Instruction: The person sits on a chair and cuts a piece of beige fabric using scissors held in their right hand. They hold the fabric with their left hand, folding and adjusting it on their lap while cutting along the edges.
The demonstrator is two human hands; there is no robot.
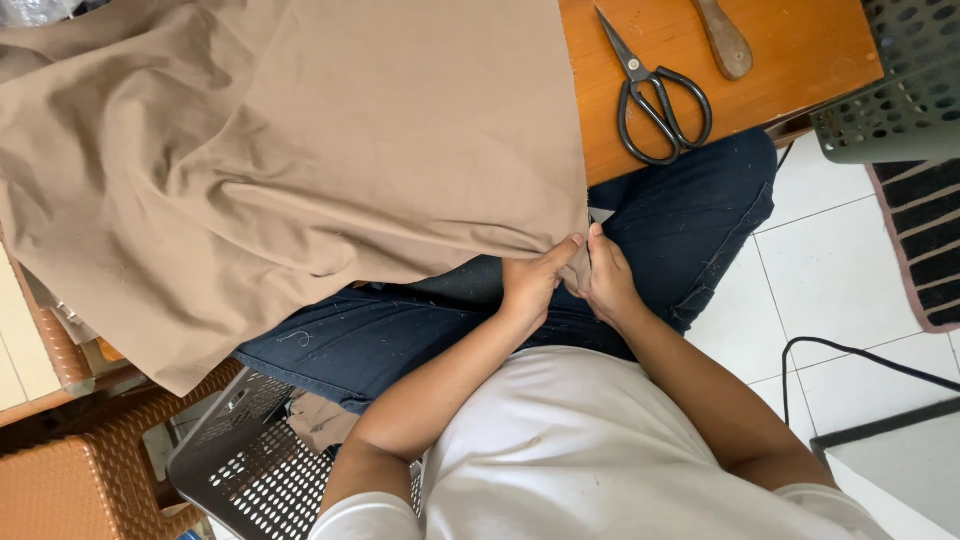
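A large tan cloth drapes from the orange wooden table down over my lap in dark blue jeans. My left hand and my right hand sit close together at the cloth's lower right corner, both pinching its edge between thumb and fingers. The pinched bit of cloth is mostly hidden between the two hands.
Black scissors lie on the table, right of the cloth, beside a wooden handle. A grey perforated basket stands at the right, another dark one at the lower left by a woven brown chair. A black cable crosses the white tiles.
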